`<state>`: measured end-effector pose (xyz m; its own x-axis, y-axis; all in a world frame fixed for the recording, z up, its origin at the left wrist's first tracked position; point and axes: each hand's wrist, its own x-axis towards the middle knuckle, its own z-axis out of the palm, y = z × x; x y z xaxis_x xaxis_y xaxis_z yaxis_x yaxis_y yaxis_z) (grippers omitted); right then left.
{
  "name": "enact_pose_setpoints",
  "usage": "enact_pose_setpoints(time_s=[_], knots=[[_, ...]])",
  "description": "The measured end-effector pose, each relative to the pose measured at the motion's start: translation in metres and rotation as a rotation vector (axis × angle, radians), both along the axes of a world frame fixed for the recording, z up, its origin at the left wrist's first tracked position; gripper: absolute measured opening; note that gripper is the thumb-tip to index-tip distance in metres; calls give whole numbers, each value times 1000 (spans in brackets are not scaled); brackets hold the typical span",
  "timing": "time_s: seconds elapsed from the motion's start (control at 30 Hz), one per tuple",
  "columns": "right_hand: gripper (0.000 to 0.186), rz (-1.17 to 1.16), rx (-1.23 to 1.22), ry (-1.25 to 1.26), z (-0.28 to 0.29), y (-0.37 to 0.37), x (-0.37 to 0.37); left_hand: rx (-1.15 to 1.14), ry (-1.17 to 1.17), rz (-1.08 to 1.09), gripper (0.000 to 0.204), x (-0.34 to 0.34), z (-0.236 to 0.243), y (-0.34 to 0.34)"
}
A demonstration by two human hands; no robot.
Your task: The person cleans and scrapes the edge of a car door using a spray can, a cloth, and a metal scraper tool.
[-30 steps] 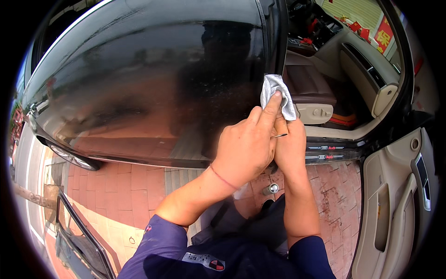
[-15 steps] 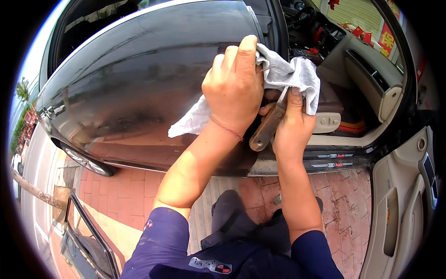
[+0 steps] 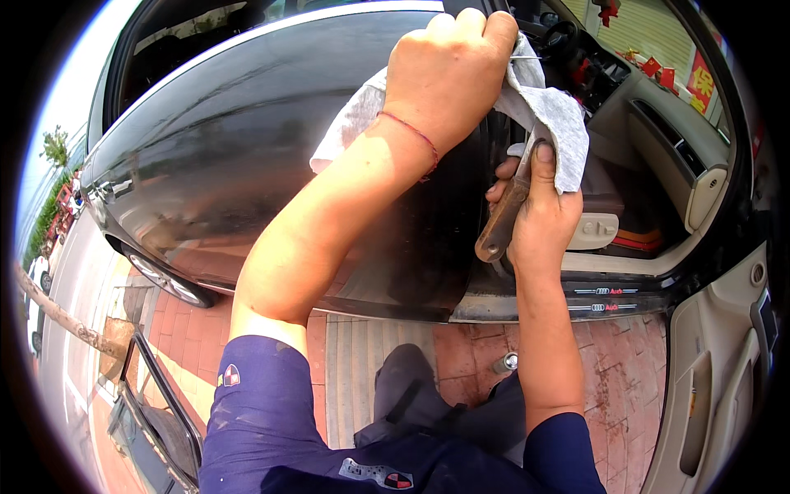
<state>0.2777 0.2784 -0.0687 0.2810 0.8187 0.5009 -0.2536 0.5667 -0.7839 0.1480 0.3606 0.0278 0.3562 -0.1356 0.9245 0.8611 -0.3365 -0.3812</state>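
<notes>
My left hand [image 3: 448, 78] is closed in a raised fist near the rear edge of the dark car door. A grey-white rag [image 3: 354, 119] hangs out on both sides of this fist, and a thin metal pin [image 3: 525, 57] sticks out past the fingers. Lower and to the right, my right hand [image 3: 543, 206] is wrapped round a putty knife [image 3: 502, 222] with a worn wooden handle. Its thumb presses on the base of the blade, and the rag drapes over the thumb side. Most of the blade is hidden by the rag.
The glossy dark door panel [image 3: 247, 173] fills the left. Right of it is the car's open doorway, with a brown seat [image 3: 597, 185] and a sill [image 3: 576, 305]. An open beige-lined door [image 3: 708, 370] stands at right. A can [image 3: 506, 362] and a framed glass piece [image 3: 156, 412] are on the brick paving.
Both hands have moved up and to the right with the rag and the putty knife. The left arm reaches higher, and the can on the paving now shows more fully.
</notes>
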Motion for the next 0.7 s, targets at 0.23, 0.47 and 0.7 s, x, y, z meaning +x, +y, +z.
enact_pose_setpoints(time_s=[0.23,0.47,0.7], knots=[[33,33,97,-25,39,15,-9,-234,5,142,7,-23,46,-7],[31,11,-72,-15,-30,-25,13,-282,14,-89,21,-9,-50,-46],[24,6,-256,-18,-107,-67,20,-545,145,-125,16,-11,-154,-90]])
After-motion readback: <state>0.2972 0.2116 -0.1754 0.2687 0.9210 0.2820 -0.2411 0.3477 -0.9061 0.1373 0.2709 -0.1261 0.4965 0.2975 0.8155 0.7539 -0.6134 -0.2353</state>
